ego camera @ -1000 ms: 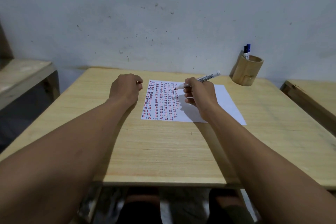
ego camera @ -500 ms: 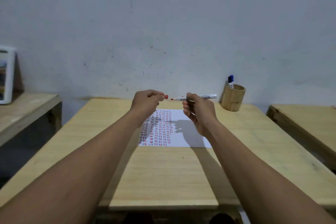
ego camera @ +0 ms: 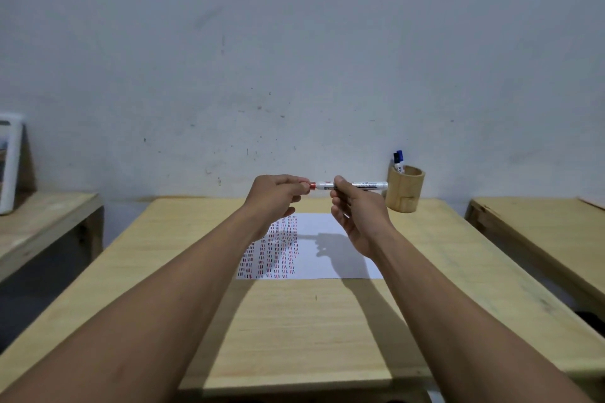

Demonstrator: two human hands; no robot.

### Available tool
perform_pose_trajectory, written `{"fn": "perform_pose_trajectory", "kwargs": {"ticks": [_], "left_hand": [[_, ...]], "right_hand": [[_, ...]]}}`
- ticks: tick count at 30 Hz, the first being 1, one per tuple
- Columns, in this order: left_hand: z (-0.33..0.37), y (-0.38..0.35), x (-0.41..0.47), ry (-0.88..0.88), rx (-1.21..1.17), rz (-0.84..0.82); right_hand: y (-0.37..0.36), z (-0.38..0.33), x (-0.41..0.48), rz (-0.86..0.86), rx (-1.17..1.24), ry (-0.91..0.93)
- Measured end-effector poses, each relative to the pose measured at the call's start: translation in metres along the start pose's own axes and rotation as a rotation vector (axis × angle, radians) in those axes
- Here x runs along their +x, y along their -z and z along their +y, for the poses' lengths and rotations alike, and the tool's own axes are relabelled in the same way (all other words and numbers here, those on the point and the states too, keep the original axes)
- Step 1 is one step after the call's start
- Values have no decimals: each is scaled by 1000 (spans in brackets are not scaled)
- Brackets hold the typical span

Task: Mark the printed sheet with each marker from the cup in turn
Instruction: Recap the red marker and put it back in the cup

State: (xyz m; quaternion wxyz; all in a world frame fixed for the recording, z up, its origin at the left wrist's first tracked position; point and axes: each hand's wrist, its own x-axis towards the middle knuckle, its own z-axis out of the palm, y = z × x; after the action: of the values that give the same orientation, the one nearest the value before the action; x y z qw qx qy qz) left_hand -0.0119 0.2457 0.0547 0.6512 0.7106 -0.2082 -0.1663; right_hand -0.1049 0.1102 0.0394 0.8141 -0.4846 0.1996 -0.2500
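Observation:
I hold a white marker (ego camera: 360, 185) level above the table, my right hand (ego camera: 355, 209) pinching its barrel. My left hand (ego camera: 273, 195) grips the red cap (ego camera: 312, 186), which sits on the marker's left end. Below both hands lies the printed sheet (ego camera: 327, 222), with columns of small red and dark marks on its left half. A bamboo cup (ego camera: 404, 190) stands at the table's far right by the wall, with a blue-capped marker (ego camera: 398, 160) and a second one sticking out of it.
The wooden table (ego camera: 314, 321) runs up to a grey wall. A second wooden bench (ego camera: 540, 226) stands to the right and another (ego camera: 42, 222) to the left, which carries a white framed object (ego camera: 9, 163) leaning on the wall.
My right hand lifted the marker off the sheet and turned it level. My left hand rose with the red cap and closed the gap, so the cap now sits on the tip.

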Motion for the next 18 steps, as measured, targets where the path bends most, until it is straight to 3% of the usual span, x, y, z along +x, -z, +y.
{"fn": "perform_pose_trajectory", "kwargs": {"ticks": [7,11,15,18], "left_hand": [[10,-8,-3,-39,-19,-3],[11,-15,-4,-96,47,15],[14,-27,1,-209,127,96],[22,-35,5,-245,117,135]], "right_hand": [[0,-3,0,17,105,-17],[-8,-5,0,145,159,30],[-8,-9,2,241,75,145],[-4,-20,-5,170,-214,173]]}}
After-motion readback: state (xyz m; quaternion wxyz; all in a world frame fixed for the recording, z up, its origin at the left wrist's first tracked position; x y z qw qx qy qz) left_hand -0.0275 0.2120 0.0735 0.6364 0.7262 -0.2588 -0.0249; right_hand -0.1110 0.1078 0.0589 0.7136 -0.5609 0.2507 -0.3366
